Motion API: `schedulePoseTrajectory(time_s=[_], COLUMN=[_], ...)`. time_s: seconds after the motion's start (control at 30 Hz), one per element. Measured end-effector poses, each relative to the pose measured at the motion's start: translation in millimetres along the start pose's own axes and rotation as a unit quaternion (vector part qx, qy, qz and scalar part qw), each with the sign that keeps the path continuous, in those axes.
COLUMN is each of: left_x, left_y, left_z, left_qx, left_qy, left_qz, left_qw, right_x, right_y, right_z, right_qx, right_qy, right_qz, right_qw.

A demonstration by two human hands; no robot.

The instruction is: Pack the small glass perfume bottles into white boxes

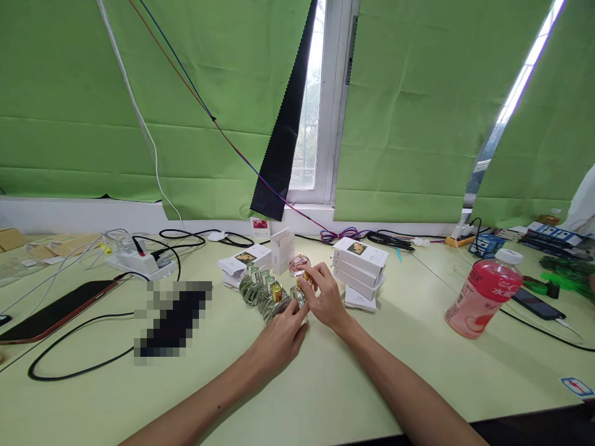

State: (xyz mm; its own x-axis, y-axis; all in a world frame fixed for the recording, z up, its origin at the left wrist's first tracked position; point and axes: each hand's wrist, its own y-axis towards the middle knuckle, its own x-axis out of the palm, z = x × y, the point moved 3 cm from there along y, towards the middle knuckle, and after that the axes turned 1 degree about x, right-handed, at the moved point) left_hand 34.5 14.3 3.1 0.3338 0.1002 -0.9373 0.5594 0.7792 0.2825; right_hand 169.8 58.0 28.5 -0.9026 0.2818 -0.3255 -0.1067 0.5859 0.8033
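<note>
From here the hands are hiding most of one bottle (298, 300): the right hand (326, 299) is pinching its gold cap (304, 280), while the left hand (281, 329) is keeping its fingers low beside it; I can't tell whether they're gripping. A dark thing (171, 322) is showing only as blurred blocks. The pale table (320, 396) is reaching back towards green blinds (413, 111). Other bottles (255, 290) are crowding the left side, boxes (360, 263) are standing on the right, and a broad stretch of table is separating the right arm (395, 378) from a pink drink (483, 297).
</note>
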Motion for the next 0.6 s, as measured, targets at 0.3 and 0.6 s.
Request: schedulePoseTrajectory(time_s=[0.3, 0.6], left_x=[2.1, 3.7], left_y=[-0.1, -0.9], left_z=[-1.8, -2.9], left_qx=[0.002, 0.006], left_qy=[0.011, -0.001], left_qz=[0.008, 0.015], left_qw=[1.0, 1.0], right_x=[0.6, 3.2], right_y=[1.4, 1.7], right_z=[-3.5, -0.4], right_qx=[-0.024, -0.016], right_qy=[-0.006, -0.009], right_qz=[-0.02, -0.043], right_qw=[1.0, 0.999])
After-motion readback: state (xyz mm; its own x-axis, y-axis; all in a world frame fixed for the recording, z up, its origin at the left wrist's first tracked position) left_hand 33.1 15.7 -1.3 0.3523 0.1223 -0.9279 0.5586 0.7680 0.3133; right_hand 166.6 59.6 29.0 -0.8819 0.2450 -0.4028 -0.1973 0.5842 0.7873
